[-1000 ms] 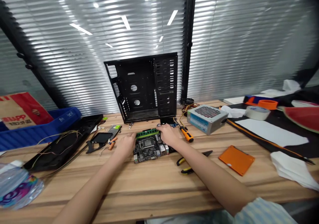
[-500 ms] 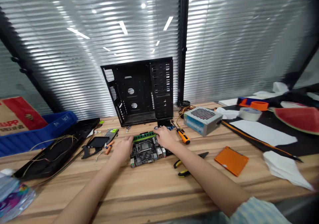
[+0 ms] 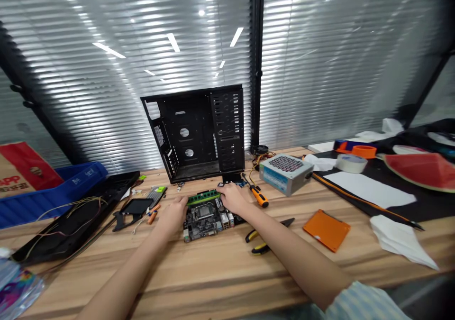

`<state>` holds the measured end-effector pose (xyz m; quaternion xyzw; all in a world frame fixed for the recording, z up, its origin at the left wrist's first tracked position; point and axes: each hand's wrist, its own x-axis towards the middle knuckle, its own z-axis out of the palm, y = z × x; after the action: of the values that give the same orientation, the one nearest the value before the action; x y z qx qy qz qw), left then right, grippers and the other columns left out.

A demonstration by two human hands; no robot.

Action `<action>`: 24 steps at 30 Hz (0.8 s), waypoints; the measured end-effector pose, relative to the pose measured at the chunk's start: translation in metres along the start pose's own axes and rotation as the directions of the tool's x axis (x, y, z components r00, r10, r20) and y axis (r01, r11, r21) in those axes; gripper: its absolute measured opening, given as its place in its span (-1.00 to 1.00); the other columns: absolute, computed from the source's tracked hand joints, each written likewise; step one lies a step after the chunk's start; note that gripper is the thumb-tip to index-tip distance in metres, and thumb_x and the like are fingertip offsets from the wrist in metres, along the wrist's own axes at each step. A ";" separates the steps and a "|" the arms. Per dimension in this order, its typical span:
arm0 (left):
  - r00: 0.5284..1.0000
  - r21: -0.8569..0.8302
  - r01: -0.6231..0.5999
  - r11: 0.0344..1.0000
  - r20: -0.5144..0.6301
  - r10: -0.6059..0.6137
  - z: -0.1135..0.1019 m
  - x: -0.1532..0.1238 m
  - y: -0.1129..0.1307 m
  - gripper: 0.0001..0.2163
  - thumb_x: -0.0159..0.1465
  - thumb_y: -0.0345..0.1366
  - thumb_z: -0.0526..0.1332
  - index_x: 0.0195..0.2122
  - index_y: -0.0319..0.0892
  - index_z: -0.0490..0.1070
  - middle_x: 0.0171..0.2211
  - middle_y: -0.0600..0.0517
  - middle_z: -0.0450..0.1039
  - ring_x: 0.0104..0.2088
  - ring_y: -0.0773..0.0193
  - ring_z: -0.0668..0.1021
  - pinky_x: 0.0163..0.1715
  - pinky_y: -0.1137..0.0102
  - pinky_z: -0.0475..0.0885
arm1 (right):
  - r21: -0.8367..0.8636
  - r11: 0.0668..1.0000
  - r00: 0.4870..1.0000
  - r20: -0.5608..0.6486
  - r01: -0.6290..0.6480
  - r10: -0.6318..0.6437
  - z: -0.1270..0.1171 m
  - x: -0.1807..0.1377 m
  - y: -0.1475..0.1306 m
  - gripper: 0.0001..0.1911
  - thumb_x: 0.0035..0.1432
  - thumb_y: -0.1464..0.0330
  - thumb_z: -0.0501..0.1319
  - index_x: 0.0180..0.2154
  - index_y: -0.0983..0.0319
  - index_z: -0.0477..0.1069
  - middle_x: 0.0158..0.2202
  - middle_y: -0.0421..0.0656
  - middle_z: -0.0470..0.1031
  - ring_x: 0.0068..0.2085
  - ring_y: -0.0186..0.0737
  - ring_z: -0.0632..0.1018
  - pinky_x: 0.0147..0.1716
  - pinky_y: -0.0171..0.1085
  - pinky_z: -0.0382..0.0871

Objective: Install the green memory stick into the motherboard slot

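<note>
A motherboard (image 3: pixel 202 221) lies flat on the wooden table, its processor socket facing up. Along its far edge stands a green RAM stick (image 3: pixel 203 196). My left hand (image 3: pixel 176 212) is closed at the stick's left end, its fingertips touching there. At the right end, the fingers of my right hand (image 3: pixel 231 196) are bent over the stick and the board's corner. Both thumbs are mostly hidden, so the exact grip is hard to see. Pliers with yellow and black handles (image 3: pixel 260 249) lie partly under my right forearm.
Behind the board stands an open black computer case (image 3: pixel 195 168). To its right are an orange screwdriver (image 3: pixel 262 199) and a power supply (image 3: pixel 286 173). An orange plate (image 3: pixel 327 230) lies at right. A black panel (image 3: pixel 74 220), a blue bin (image 3: pixel 85 173) and a cooler bracket (image 3: pixel 133 211) are at left.
The whole view has shifted slightly left and down. Both hands stay at the ends of the RAM stick, with little visible movement against the board.
</note>
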<state>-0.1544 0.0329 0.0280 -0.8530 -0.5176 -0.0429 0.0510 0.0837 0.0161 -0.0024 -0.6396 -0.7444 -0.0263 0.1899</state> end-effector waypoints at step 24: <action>1.000 0.020 -0.001 1.000 -0.018 0.002 0.004 0.001 -0.004 -0.75 0.38 -0.41 0.04 0.04 -0.23 0.36 0.02 -0.17 0.42 -0.07 0.08 0.57 -0.09 0.30 0.45 | 0.024 1.000 1.000 -0.004 0.020 -0.020 0.002 0.002 0.005 -0.58 0.22 0.48 0.06 0.01 0.12 0.53 -0.06 -0.12 0.58 -0.05 -0.10 0.47 -0.02 -0.21 0.28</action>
<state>-0.1570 0.0359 0.0243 -0.8524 -0.5168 -0.0453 0.0644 0.0874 0.0196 -0.0048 -0.6298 -0.7506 -0.0206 0.1989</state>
